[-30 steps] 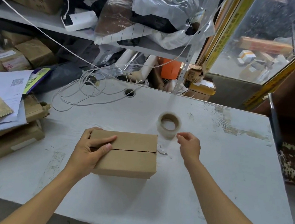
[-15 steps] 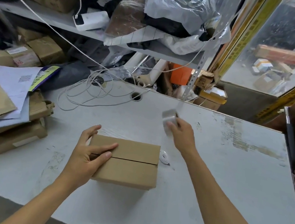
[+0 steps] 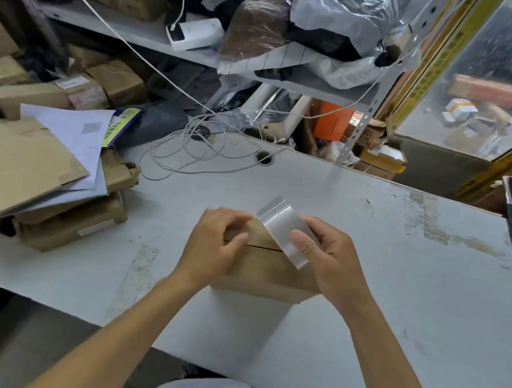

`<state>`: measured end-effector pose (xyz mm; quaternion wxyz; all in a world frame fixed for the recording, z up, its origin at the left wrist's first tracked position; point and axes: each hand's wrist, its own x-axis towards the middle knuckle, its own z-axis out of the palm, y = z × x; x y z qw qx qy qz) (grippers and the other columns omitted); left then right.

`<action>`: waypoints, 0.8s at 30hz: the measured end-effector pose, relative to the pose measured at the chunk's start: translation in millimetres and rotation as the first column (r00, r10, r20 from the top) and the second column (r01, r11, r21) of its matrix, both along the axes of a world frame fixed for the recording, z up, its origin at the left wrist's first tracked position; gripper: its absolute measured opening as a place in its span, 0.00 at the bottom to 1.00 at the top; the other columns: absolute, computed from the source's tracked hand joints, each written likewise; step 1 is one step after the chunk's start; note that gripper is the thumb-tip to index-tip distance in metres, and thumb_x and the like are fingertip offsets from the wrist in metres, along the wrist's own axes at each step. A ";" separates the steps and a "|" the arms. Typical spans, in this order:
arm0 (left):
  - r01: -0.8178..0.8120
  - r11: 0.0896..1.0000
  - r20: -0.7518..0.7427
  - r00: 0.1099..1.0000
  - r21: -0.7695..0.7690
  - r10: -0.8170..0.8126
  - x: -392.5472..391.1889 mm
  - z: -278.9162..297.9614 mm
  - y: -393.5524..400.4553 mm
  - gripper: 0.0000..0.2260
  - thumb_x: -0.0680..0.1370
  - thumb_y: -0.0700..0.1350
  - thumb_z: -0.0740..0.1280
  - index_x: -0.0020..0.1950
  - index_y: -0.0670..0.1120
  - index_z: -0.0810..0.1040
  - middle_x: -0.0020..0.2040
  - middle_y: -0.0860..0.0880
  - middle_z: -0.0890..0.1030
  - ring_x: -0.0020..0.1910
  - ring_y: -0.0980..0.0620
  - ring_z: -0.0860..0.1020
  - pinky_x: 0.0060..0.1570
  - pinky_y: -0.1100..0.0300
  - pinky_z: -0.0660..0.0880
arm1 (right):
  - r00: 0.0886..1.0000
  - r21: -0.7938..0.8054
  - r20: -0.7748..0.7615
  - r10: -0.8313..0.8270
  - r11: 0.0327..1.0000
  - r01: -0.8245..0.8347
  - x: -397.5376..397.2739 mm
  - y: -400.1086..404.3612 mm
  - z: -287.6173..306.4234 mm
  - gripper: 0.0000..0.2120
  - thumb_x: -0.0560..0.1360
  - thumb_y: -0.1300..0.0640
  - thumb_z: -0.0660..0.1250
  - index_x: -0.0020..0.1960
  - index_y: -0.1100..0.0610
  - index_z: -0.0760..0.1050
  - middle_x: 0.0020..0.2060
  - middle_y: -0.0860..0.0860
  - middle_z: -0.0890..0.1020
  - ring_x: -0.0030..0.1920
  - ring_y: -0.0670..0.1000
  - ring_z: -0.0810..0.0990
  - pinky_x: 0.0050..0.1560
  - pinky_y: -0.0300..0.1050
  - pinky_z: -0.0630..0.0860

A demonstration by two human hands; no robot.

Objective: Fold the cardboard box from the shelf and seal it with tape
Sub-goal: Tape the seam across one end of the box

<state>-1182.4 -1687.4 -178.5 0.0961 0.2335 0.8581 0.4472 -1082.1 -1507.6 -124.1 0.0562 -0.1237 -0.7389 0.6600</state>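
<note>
The cardboard box (image 3: 265, 269) sits on the white table (image 3: 400, 280), close to the person's edge of it and squarely in front of them, its two top flaps folded down so that their edges meet in a dark seam running across the top. It is the landmark here: everything else is told from it.

The left hand (image 3: 212, 247) rests on the box's left end, fingers curled over the top near the seam, apparently to keep the flaps pressed shut and the box from sliding. The right hand (image 3: 326, 256) is just above the box's right end, thumb and fingers clamped on the roll of clear tape (image 3: 285, 231), which is tilted so that its far edge points up and away from the box. The two hands are close together over the top, nearly meeting (whether the left fingertips already pinch a loose end of tape cannot be told).

Holding the roll right over the seam suggests the folding is done and sealing is about to begin.

Well to the left of the box lies a heap of flattened cartons and papers (image 3: 37, 169); beyond the box, a coil of white cable (image 3: 187, 154) sprawls on the table.
</note>
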 end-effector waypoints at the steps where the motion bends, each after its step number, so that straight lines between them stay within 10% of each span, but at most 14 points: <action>1: -0.041 0.996 0.143 0.989 0.077 0.029 -1.1 8.1 -2.1 0.11 0.76 0.44 0.66 0.57 0.52 0.81 0.52 0.59 0.82 0.56 0.55 0.77 0.55 0.68 0.69 | 1.000 0.010 0.006 0.001 1.000 -0.001 -0.3 -0.3 0.8 0.08 0.76 0.54 0.66 0.52 0.53 0.82 0.44 0.55 0.84 0.43 0.49 0.80 0.43 0.43 0.75; 5: -0.119 0.949 0.394 0.919 0.292 -0.006 -6.2 39.3 -6.6 0.15 0.74 0.54 0.65 0.58 0.52 0.82 0.55 0.56 0.84 0.57 0.59 0.80 0.55 0.64 0.73 | 0.999 0.057 0.021 0.044 0.997 -0.045 -3.7 -2.1 2.4 0.08 0.77 0.54 0.67 0.53 0.52 0.82 0.44 0.53 0.84 0.42 0.46 0.79 0.42 0.38 0.74; 12: -0.119 0.953 0.281 0.959 0.278 0.038 2.7 55.9 6.5 0.12 0.71 0.50 0.77 0.53 0.52 0.83 0.52 0.55 0.85 0.54 0.58 0.82 0.54 0.59 0.78 | 0.996 0.149 0.020 0.084 0.985 -0.086 -8.2 -13.4 2.5 0.07 0.77 0.53 0.68 0.52 0.52 0.82 0.41 0.55 0.83 0.41 0.54 0.79 0.39 0.40 0.73; 16: -0.135 0.942 0.225 0.972 0.308 0.066 5.4 61.9 8.2 0.04 0.73 0.43 0.76 0.45 0.50 0.83 0.44 0.55 0.85 0.47 0.62 0.82 0.43 0.74 0.73 | 0.996 0.173 0.021 0.083 0.981 -0.085 -7.5 -15.0 2.9 0.05 0.77 0.53 0.69 0.51 0.51 0.82 0.41 0.53 0.83 0.40 0.49 0.79 0.39 0.40 0.73; 24: -0.129 0.978 0.164 0.981 0.161 0.103 -2.2 60.7 8.3 0.08 0.78 0.41 0.69 0.39 0.50 0.79 0.37 0.55 0.81 0.38 0.59 0.77 0.39 0.69 0.72 | 0.996 0.297 0.049 0.070 0.951 -0.082 -8.7 -18.4 3.6 0.04 0.76 0.50 0.71 0.44 0.50 0.81 0.35 0.47 0.81 0.36 0.46 0.77 0.37 0.38 0.72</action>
